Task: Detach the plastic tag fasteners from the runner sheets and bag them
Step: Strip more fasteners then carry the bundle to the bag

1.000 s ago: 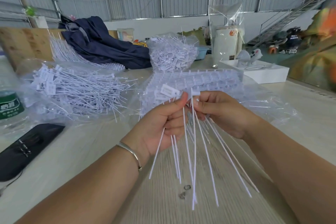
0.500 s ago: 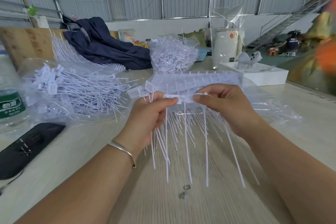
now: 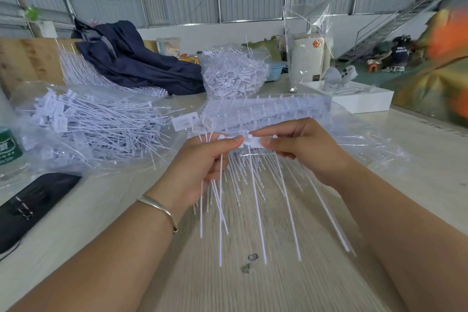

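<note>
My left hand (image 3: 202, 164) grips a bunch of loose white tag fasteners (image 3: 220, 205), their thin tails hanging down toward the table. My right hand (image 3: 301, 149) pinches the end of a runner strip (image 3: 250, 141) that still carries a few fasteners, and both thumbs meet at the strip. Behind my hands lies a stack of full runner sheets (image 3: 266, 111) on clear plastic. A clear bag of detached fasteners (image 3: 96, 124) lies at the left, and another filled bag (image 3: 235, 76) stands further back.
A black phone-like case (image 3: 33, 200) lies at the left near the table edge, with a green-labelled bottle (image 3: 7, 144) beside it. Dark blue cloth (image 3: 136, 63) is heaped at the back. A white box (image 3: 354, 96) sits at the right. Small metal bits (image 3: 250, 261) lie near me.
Both hands rose and tilted the runner strip level, thumbs closing together at its top. Fewer fasteners hang from the strip in my right hand; the bunch in my left has grown.
</note>
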The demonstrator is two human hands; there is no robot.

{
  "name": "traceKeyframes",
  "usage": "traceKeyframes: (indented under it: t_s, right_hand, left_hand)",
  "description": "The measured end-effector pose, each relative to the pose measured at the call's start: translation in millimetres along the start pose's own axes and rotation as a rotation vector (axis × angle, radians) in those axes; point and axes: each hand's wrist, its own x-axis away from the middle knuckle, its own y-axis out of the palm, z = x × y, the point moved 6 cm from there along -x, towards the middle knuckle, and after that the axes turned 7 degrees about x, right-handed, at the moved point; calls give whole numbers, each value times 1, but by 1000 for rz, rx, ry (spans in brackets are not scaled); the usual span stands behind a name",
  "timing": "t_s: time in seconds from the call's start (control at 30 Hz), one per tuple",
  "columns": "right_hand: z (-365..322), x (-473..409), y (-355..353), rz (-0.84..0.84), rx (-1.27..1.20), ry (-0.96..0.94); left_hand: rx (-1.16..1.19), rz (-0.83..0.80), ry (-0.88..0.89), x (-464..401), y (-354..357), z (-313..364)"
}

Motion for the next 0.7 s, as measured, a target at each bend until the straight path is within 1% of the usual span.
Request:
traceKeyframes:
  t_s: [0.13,0.27,0.3,0.37,0.4,0.43,0.5,0.57,0.6,0.7]
  right_hand:
    - [4,-1,-3,-79,-9,78]
    - [6,1,-1,-116,102,124]
    - [6,2,0,-137,144,136]
    - [6,5,2,-231,207,157]
    - [7,5,3,-267,222,157]
    - [7,5,2,-281,215,147]
    - [5,3,1,-225,174,125]
    - [9,0,-1,-130,149,116]
    - [10,-1,-1,-98,144,109]
    - [11,-3,1,-41,172,76]
  left_hand:
    - [-241,21,189,4,-1,14]
    - [-676,52,357,5,1,22]
    - [-824,84,369,4,0,22]
    - [-1105,200,360,2,-15,26]
    - [-1138,263,343,0,-27,29]
    - [-1100,314,326,-1,-40,32]
    - [-860,362,311,-4,-55,33]
    - [-600,318,270,-7,-50,26]
    - [-526,284,237,-9,-44,20]
    - [-447,207,146,-14,-30,5]
